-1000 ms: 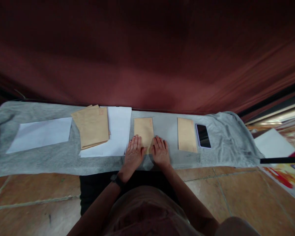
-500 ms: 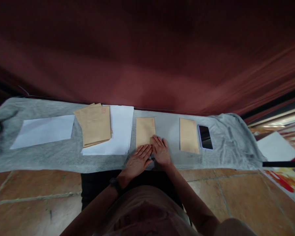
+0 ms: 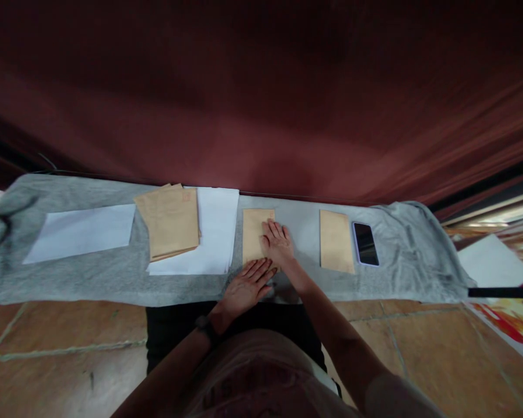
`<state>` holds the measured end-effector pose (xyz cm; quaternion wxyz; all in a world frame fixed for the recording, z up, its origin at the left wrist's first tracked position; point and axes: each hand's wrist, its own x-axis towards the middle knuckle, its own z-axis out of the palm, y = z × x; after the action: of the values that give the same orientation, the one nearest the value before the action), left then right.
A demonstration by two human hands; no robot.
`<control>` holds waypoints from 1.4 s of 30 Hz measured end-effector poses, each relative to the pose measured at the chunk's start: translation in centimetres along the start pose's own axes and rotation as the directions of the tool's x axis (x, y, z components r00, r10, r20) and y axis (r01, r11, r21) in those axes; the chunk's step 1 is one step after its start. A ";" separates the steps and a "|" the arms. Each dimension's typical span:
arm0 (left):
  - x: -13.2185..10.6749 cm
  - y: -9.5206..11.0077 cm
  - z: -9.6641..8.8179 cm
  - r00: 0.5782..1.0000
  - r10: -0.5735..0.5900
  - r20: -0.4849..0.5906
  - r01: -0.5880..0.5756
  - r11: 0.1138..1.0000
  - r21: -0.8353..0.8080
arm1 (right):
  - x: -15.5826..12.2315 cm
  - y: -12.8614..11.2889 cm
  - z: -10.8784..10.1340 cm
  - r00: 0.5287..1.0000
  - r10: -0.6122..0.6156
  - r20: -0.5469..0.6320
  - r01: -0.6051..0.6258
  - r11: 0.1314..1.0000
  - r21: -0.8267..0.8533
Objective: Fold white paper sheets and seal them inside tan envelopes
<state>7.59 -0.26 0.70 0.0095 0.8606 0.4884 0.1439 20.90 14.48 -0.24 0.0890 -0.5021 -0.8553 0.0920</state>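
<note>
A brown paper envelope [image 3: 253, 235] lies flat on the grey cloth in front of me, with a small red print at its upper right corner. My left hand [image 3: 246, 284] rests across its near edge, fingers stretched out and slightly apart. Higher up, my right hand [image 3: 278, 244] lies flat over the envelope's right side, fingers extended. Neither hand grips anything. Parts of the envelope's near end and right edge are hidden under the hands.
To the left, a stack of brown envelopes [image 3: 174, 223] sits partly on white paper sheets [image 3: 220, 232]. Farther left lies another white sheet [image 3: 85, 229]. A single brown envelope [image 3: 335, 241] and a phone [image 3: 366, 244] lie to the right on the grey cloth [image 3: 401, 249]. A dark red surface [image 3: 261, 145] rises behind.
My right hand has slid up and slightly left along the envelope, away from the left hand. My left hand has stayed almost in place at the near edge.
</note>
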 end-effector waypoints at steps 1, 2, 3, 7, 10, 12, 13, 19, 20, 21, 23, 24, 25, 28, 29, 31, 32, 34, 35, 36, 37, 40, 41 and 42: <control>0.0 0.0 0.0 1.000 0.000 -0.002 0.000 1.000 0.003 | 0.3 -0.1 0.0 1.000 0.017 -0.002 -0.017 1.000 0.001; 0.0 0.0 0.0 1.000 0.000 -0.004 0.000 1.000 0.006 | 0.6 -0.2 0.1 0.999 0.034 -0.006 -0.034 0.999 0.003; 0.0 0.1 0.0 1.000 0.001 -0.004 -0.001 1.000 0.007 | 0.9 -0.2 0.1 0.999 0.049 -0.012 -0.049 0.999 0.006; 0.1 0.2 -0.1 1.000 -0.009 0.005 0.009 1.000 0.005 | 1.2 -0.6 0.2 0.995 0.081 -0.051 -0.080 0.997 0.020; 0.1 0.3 -0.3 1.000 -0.019 0.010 0.019 1.000 -0.003 | 1.0 -0.6 0.3 0.994 0.081 -0.077 -0.079 0.997 0.025; 0.1 0.4 -0.4 1.000 -0.024 0.013 0.024 1.000 -0.006 | 0.6 -0.6 0.4 0.993 0.079 -0.092 -0.077 0.997 0.026; 0.0 0.4 -0.4 1.000 -0.026 0.015 0.026 1.000 -0.006 | 0.4 -0.6 0.4 0.992 0.075 -0.101 -0.073 0.997 0.026; -0.2 0.3 -0.2 1.000 -0.018 0.019 0.018 1.000 0.002 | -2.6 -0.1 0.5 0.985 0.032 -0.167 -0.027 0.999 0.030; -0.2 0.3 -0.2 1.000 -0.017 0.017 0.017 1.000 0.003 | -3.2 0.0 0.5 0.985 0.028 -0.172 -0.024 0.999 0.030; -0.3 0.2 -0.1 1.000 -0.015 0.015 0.015 1.000 0.003 | -3.8 0.1 0.5 0.984 0.023 -0.175 -0.019 0.999 0.029; -0.5 0.2 0.1 1.000 -0.011 0.008 0.011 1.000 0.002 | -5.0 0.3 0.3 0.985 0.013 -0.171 -0.008 1.000 0.025; -0.6 0.1 0.2 1.000 -0.012 0.004 0.012 1.000 0.002 | -5.6 0.4 0.3 0.986 0.008 -0.168 -0.004 1.000 0.023; -0.7 0.1 0.3 1.000 -0.015 -0.002 0.015 1.000 0.002 | -6.2 0.4 0.2 0.986 0.005 -0.165 -0.002 1.000 0.020; -1.2 0.2 0.7 0.999 -0.033 -0.023 0.033 0.999 0.003 | -7.9 0.5 0.0 0.986 0.012 -0.164 -0.010 1.000 0.014; -1.4 0.2 0.8 0.999 -0.040 -0.027 0.040 0.999 0.003 | -8.4 0.6 -0.1 0.986 0.014 -0.165 -0.012 1.000 0.013; -1.8 0.3 1.0 0.998 -0.052 -0.029 0.052 0.999 0.005 | -9.4 0.6 -0.1 0.985 0.017 -0.172 -0.016 1.000 0.009; -2.1 0.3 1.1 0.998 -0.057 -0.029 0.058 0.998 0.006 | -9.8 0.6 -0.1 0.984 0.023 -0.178 -0.022 1.000 0.007; -2.6 0.4 1.1 0.997 -0.073 -0.032 0.073 0.997 0.008 | -10.5 0.5 0.0 0.980 0.040 -0.193 -0.040 0.999 0.008; -2.8 0.4 1.1 0.996 -0.084 -0.036 0.084 0.996 0.008 | -10.8 0.5 0.1 0.978 0.051 -0.201 -0.050 0.999 0.011; -3.0 0.5 1.1 0.995 -0.096 -0.040 0.096 0.995 0.007 | -11.1 0.4 0.1 0.976 0.061 -0.208 -0.059 0.998 0.017; -3.1 0.5 1.0 0.993 -0.109 -0.042 0.109 0.994 0.004 | -11.4 0.2 0.2 0.974 0.070 -0.215 -0.067 0.997 0.024; -2.8 0.8 0.5 0.989 -0.145 -0.041 0.145 0.989 -0.001 | -12.2 -0.2 0.1 0.967 0.096 -0.234 -0.085 0.995 0.059; -2.5 0.9 0.3 0.987 -0.156 -0.035 0.156 0.988 0.002 | -12.4 -0.4 0.1 0.965 0.108 -0.239 -0.092 0.993 0.077; -2.1 1.1 0.1 0.985 -0.168 -0.027 0.168 0.986 0.008 | -12.6 -0.5 0.0 0.963 0.120 -0.240 -0.100 0.990 0.095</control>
<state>7.51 -2.56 0.24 0.0108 0.8144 0.5601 0.1513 26.52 3.25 -0.84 0.2094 -0.5522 -0.8040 0.0690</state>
